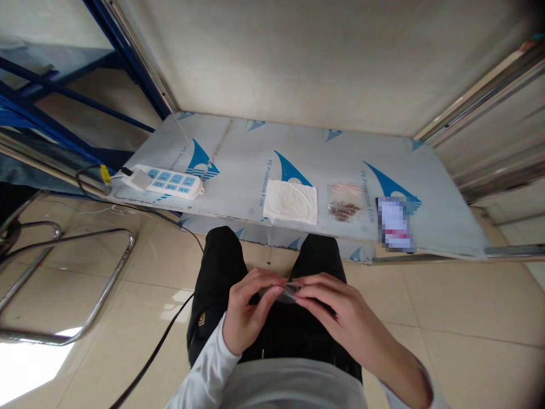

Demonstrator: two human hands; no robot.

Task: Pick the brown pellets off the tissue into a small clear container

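Above my lap, a small clear plastic bag (290,291) is pinched between both hands. My left hand (252,304) grips its left side with thumb and fingers, and my right hand (334,304) has its right side between the fingertips. What the bag contains, if anything, I cannot make out. Beyond my knees, on the shelf (238,170) covered in printed protective film, lies a folded white cloth (290,202). To its right is a clear bag with brown pieces inside (344,203).
A white power strip (172,183) with a plugged-in adapter sits at the shelf's left. Its black cable (157,335) runs down past my left leg. A phone with a blurred screen (395,224) lies near the shelf's right front edge. A metal-framed chair (114,284) stands at left.
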